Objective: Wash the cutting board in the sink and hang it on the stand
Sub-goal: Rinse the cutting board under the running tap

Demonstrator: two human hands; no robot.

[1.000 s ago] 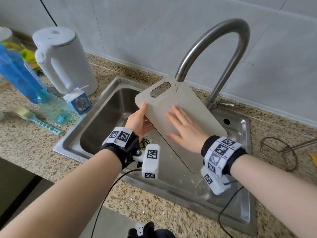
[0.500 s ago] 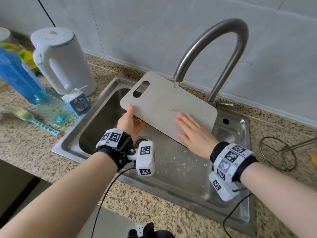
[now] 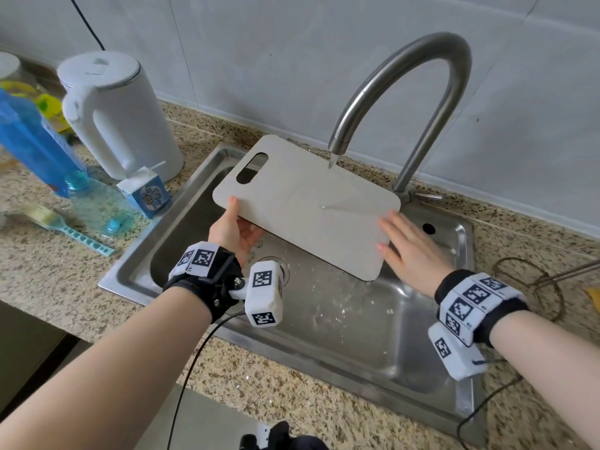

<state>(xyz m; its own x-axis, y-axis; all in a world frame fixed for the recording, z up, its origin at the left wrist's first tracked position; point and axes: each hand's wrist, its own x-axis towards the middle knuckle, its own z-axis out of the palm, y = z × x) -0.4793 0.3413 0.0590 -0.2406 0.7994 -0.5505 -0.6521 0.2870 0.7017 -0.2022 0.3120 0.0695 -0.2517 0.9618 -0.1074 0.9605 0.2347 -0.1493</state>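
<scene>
The cutting board (image 3: pixel 305 206) is held up over the sink (image 3: pixel 357 336), lying almost flat and tipped a little toward the near corner. A thin stream of water falls from the tap (image 3: pixel 399 102) onto the top of it, and water runs off the low corner into the sink.

The left hand (image 3: pixel 235 230) holds the near edge of the board, close to the end with the handle hole. The thumb is on top and the fingers are curled under it. The right hand (image 3: pixel 407 251) is open and flat, with its fingers spread. It lies at the right end of the board and does not grab anything. I cannot tell if it presses on the board or only touches the edge.

So only one hand really grips the board. The board is wet, and wet things are slippery. It could slide out of the left hand and bang down into the sink. It is safer if the right hand takes hold too.

The water could also splash off the flat board onto the counter (image 3: pixel 259 384) and onto the wrist bands with wires. The white kettle (image 3: pixel 126 121) and the small carton (image 3: pixel 146 193) stand just beside the sink and could get wet.

To the far right is a wire stand (image 3: pixel 532 280), only partly seen. Carrying the dripping board there could leave puddles.
</scene>
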